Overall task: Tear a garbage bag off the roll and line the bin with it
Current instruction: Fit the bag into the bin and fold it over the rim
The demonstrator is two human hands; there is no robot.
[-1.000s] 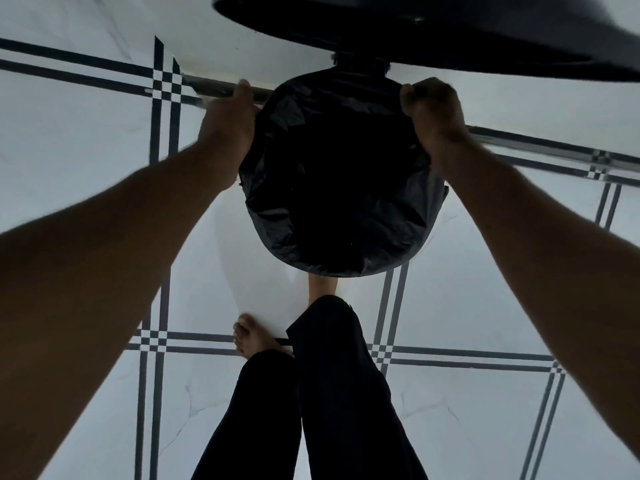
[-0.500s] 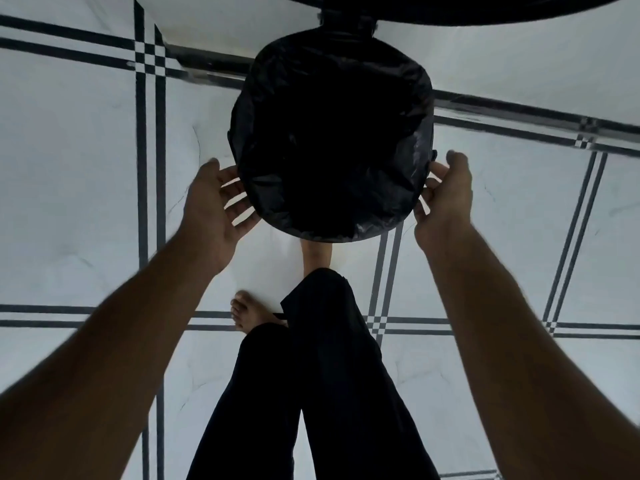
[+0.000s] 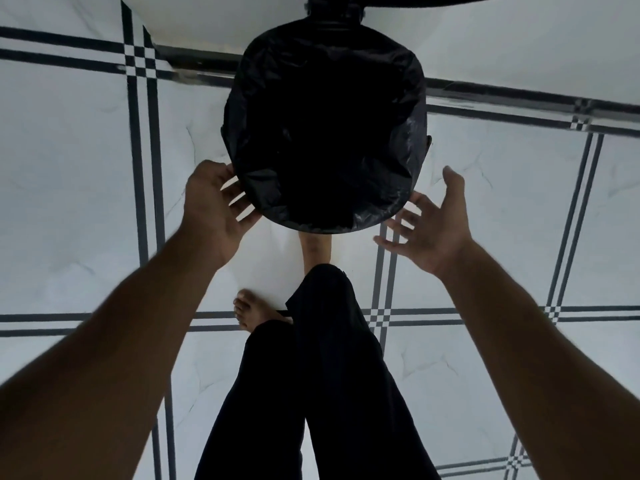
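With the crinkled black plastic garbage bag apparently folded over the round bin's rim, the spread left hand touches its edge, the splayed right hand hovers beside, suggesting final smoothing next.

No legible text, label, brand, number or sign appears on any surface in the head view.
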